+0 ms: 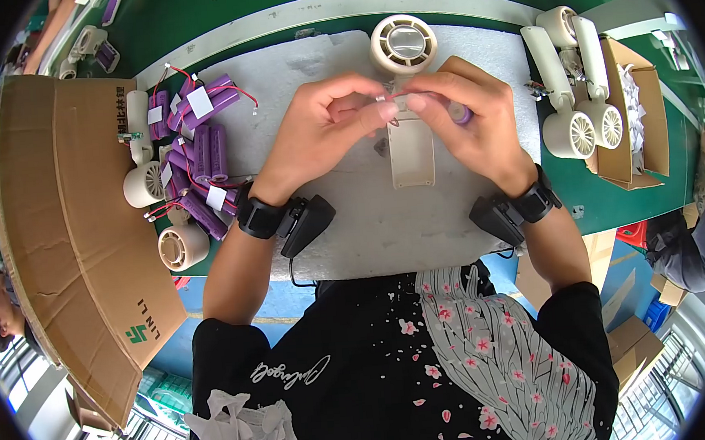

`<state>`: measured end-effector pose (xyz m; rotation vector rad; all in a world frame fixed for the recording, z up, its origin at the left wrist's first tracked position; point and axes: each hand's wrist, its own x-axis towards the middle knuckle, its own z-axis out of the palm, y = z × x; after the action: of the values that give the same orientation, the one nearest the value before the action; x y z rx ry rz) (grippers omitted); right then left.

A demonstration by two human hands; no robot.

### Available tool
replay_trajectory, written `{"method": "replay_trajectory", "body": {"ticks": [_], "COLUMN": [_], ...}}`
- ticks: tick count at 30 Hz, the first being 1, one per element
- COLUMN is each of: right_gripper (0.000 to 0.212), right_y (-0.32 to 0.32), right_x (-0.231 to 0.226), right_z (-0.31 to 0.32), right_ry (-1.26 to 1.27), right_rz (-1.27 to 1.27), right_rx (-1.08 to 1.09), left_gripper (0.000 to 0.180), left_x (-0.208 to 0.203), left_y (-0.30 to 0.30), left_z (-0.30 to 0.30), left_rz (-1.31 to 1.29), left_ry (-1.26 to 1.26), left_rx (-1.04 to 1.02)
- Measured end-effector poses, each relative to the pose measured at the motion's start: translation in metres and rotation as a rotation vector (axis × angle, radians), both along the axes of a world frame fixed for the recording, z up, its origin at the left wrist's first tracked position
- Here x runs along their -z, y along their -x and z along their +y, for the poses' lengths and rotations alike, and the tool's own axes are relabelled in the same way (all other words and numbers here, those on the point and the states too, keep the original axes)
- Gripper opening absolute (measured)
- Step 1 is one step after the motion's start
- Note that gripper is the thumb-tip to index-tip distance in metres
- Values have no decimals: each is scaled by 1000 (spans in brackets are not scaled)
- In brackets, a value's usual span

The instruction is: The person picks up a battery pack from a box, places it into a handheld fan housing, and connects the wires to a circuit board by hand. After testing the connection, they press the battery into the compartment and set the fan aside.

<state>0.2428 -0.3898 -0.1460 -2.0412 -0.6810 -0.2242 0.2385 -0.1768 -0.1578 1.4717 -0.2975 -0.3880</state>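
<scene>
An off-white handheld fan (412, 158) lies in front of me, its round grille head pointing away and its hollow handle shell open upward. Over the handle my left hand (321, 128) is closed, pinching a small white wire connector (382, 99) between thumb and forefinger. My right hand (471, 109) is closed too. Its thumb and forefinger pinch the thin red wire near the connector, and a purple battery cell (460, 114) shows partly under the curled fingers. The fingers cover most of the cell. Both hands are close together, just short of the fan head.
A grey foam mat (328, 222) covers the table's middle. Purple battery packs (210, 152) with red and black leads are heaped at left, beside fan parts (183, 246) and a large cardboard box (94, 213). More fans (569, 135) and a small carton (647, 109) stand at right.
</scene>
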Motion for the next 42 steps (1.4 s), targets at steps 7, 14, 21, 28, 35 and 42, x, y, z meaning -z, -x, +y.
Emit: {"method": "replay_trajectory", "body": {"ticks": [7,14,21,28,35,42], "right_gripper": [14,10,9,11,10,8], "right_y": [0,4,5,5,6,7], "right_x": [1,-2,-1,1,0,-6], "right_z": [4,4,6,6,5,3], "right_ry": [2,59,78,155,179,143], "right_rz": [-48,-11,10,-116,-57,36], "right_rx": [17,43,65,83,54,7], "left_gripper": [20,20,16,16,18,29], "left_x": [-1,-2,0,-4,-1,-3], "left_y": [-1,2,2,3,2,-2], "left_z": [-1,-4,-3,-7,-5,8], "left_rz": [12,-24,-54,-9,0,84], "left_ry": [0,-18,-66,-117,-53,-94], "left_rx": [-20,-60,-52,-114,-66,43]}}
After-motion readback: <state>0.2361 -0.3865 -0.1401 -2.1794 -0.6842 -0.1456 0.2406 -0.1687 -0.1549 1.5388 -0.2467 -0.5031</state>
